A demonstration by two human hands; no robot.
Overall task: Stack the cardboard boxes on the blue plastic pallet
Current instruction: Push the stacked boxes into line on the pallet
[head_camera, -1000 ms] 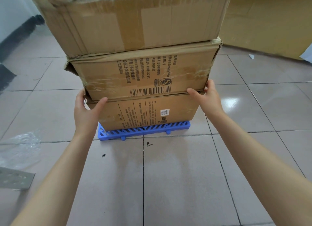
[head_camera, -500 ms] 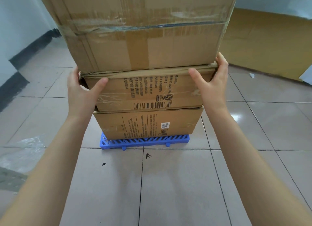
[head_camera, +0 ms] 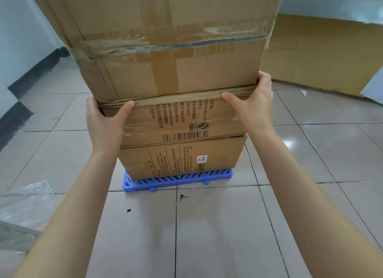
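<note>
Three cardboard boxes stand stacked on the blue plastic pallet (head_camera: 178, 179) on the tiled floor. The bottom box (head_camera: 180, 159) carries a small white label. The middle box (head_camera: 182, 122) shows a barcode and printed text. A large taped top box (head_camera: 165, 41) overhangs both. My left hand (head_camera: 103, 122) clasps the middle box's upper left corner, thumb on its front face. My right hand (head_camera: 257, 103) clasps the upper right corner, thumb on the front edge, fingertips reaching the top box's lower corner.
A big flattened cardboard sheet (head_camera: 323, 55) leans at the back right, with a white sheet (head_camera: 373, 89) beside it. Clear plastic film (head_camera: 27, 203) and a grey perforated metal piece (head_camera: 14, 236) lie on the floor at left. A wall with a dark skirting (head_camera: 31, 76) runs along the left.
Both hands have slid up from the middle box's lower edge to its upper edge, under the top box. The stack stays on the pallet.
</note>
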